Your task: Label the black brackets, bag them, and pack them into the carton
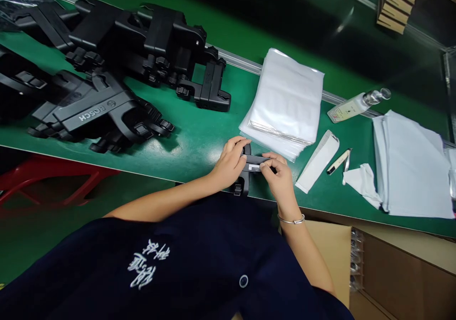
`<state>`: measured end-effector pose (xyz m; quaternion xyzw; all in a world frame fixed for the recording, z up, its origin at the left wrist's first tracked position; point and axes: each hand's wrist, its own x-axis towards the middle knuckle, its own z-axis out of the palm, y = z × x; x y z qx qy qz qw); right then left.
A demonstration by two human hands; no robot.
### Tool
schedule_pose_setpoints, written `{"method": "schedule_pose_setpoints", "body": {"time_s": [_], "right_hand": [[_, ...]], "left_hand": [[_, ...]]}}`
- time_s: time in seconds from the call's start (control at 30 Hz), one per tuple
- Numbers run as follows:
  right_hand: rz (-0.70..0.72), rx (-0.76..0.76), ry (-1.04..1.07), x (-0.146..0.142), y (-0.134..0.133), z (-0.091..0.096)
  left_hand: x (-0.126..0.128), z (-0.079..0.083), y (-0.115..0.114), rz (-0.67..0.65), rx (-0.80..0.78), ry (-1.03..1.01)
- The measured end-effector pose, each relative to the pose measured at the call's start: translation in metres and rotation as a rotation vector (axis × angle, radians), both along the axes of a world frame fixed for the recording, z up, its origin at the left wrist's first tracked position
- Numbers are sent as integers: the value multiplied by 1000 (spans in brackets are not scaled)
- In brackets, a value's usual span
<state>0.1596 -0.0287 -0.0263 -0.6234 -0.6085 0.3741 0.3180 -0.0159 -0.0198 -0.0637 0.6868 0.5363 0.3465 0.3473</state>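
At the front edge of the green table lies a black plastic bracket point(242, 183) with a buckle-like fitting on its near end. My left hand point(230, 162) is closed on its left side, fingers across the top. A small white label point(253, 167) shows on the dark face between my hands. Thumb and forefinger of my right hand point(279, 174) pinch together at the label's right end, while the other fingers curl behind the bracket. The bracket's far right part is hidden by that hand.
Black brackets point(96, 108), one marked BOSCH, crowd the left. Clear plastic bags point(285, 97) lie ahead. To the right are a bottle point(349, 107), a white strip point(318, 162), a cutter point(338, 162), a crumpled cloth point(363, 183) and folded cloths point(413, 168). A cardboard box point(331, 244) stands below.
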Motion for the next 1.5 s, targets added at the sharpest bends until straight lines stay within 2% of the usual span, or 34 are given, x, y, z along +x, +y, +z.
{"method": "schedule_pose_setpoints", "body": {"time_s": [0.2,0.3,0.37,0.43,0.5,0.63,0.73,0.8,0.97,1.1,1.2,1.27,1.33,1.4,1.5], "right_hand": [[20,28,-62,-1,-1,2],[42,52,-114,-4,-1,3],[56,63,-132,-4,-1,3],[69,67,-142,-1,0,3],[106,59,-122,9,1,4],[265,21,-29,42,3,5],[397,4,-74,59,4,3],[429,21,-107,61,4,1],[440,57,-141,58,5,-2],[481,133,-169,58,5,-4],[558,226,-266,51,3,-7],[592,299,-347,45,0,-7],[589,382,-397,41,-5,-6],[549,464,-421,44,-14,-3],[418,559,-424,64,-31,2]], "left_hand": [[0,0,-1,4,13,11],[-9,3,-3,1,156,50],[-19,7,-1,-144,337,111],[-31,12,3,-379,499,224],[-41,18,11,-552,597,350],[-51,31,29,-718,669,459],[-46,38,39,-823,692,504],[-37,41,43,-866,711,569],[-17,44,37,-859,784,641],[-21,46,36,-836,748,582],[-21,51,58,-729,649,539],[-11,54,83,-579,574,585],[6,55,108,-486,537,669],[24,54,126,-494,512,764],[41,52,137,-565,460,897]]}}
